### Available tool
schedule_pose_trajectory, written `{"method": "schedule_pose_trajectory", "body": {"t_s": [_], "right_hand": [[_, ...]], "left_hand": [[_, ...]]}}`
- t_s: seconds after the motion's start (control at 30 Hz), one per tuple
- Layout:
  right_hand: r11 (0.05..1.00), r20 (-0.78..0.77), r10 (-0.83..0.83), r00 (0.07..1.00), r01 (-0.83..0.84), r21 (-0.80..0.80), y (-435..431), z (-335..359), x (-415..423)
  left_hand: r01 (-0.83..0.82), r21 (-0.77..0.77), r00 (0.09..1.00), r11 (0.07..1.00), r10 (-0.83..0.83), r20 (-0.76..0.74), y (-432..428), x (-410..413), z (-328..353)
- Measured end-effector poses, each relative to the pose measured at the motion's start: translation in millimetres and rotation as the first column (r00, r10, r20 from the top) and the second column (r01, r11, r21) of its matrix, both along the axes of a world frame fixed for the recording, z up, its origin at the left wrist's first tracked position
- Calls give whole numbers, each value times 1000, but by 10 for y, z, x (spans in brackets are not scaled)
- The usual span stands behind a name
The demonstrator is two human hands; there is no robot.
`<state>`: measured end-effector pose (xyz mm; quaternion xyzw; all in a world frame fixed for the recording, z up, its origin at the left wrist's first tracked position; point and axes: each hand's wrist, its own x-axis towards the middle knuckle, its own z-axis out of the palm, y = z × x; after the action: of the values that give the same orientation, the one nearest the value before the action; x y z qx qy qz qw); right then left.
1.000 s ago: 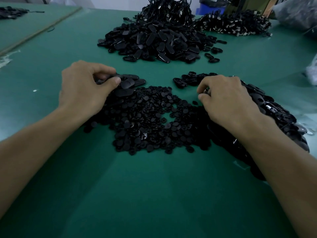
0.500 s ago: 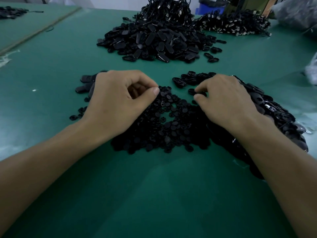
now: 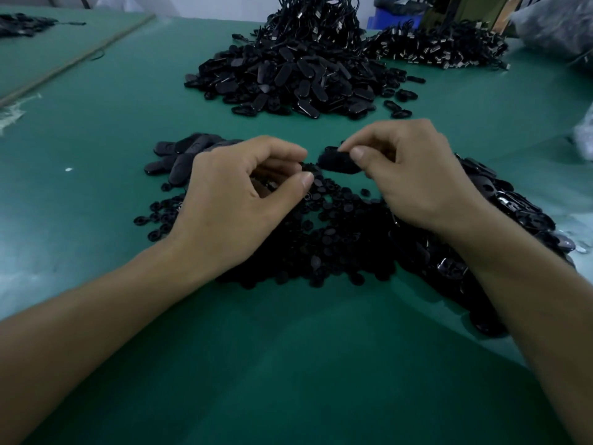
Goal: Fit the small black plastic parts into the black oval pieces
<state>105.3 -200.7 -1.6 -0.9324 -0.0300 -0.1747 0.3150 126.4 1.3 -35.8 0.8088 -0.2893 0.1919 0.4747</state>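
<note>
My right hand (image 3: pixel 417 178) pinches a black oval piece (image 3: pixel 337 162) between thumb and fingers, lifted above the table. My left hand (image 3: pixel 237 194) pinches a small black plastic part (image 3: pixel 309 167) at its fingertips, right against the oval piece's left end. Under both hands lies a flat heap of small black parts (image 3: pixel 324 239). Several finished-looking oval pieces (image 3: pixel 179 155) lie in a small group behind my left hand. More oval pieces (image 3: pixel 513 213) stretch along under my right forearm.
A big mound of black oval pieces (image 3: pixel 288 81) sits further back on the green table (image 3: pixel 288 364). Behind it lie bundles of black cords with metal ends (image 3: pixel 439 49). A blue bin (image 3: pixel 398 17) and a plastic bag (image 3: pixel 552 24) stand at the far right.
My left hand left the group of oval pieces at the left and came to the middle with a small part. My right hand lifted an oval piece off the pile toward it.
</note>
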Motion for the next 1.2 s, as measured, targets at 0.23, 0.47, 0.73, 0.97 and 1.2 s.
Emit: {"method": "schedule_pose_trajectory", "body": {"t_s": [0.23, 0.47, 0.73, 0.97, 1.2], "right_hand": [[938, 10, 233, 972, -228, 263, 120, 15, -44], [898, -6, 259, 966, -239, 369, 149, -41, -44], [870, -31, 267, 963, -228, 437, 171, -59, -22], [814, -20, 283, 959, -228, 535, 207, -83, -33], [804, -33, 319, 947, -252, 538, 275, -76, -54]], "left_hand": [[56, -147, 988, 988, -76, -135, 13, 73, -11], [76, -323, 965, 943, -152, -215, 15, 103, -1], [86, -311, 971, 946, -150, -188, 15, 100, -1], [111, -353, 950, 929, -203, -236, 13, 88, 12], [118, -345, 958, 931, -198, -206, -1, 60, 27]]}}
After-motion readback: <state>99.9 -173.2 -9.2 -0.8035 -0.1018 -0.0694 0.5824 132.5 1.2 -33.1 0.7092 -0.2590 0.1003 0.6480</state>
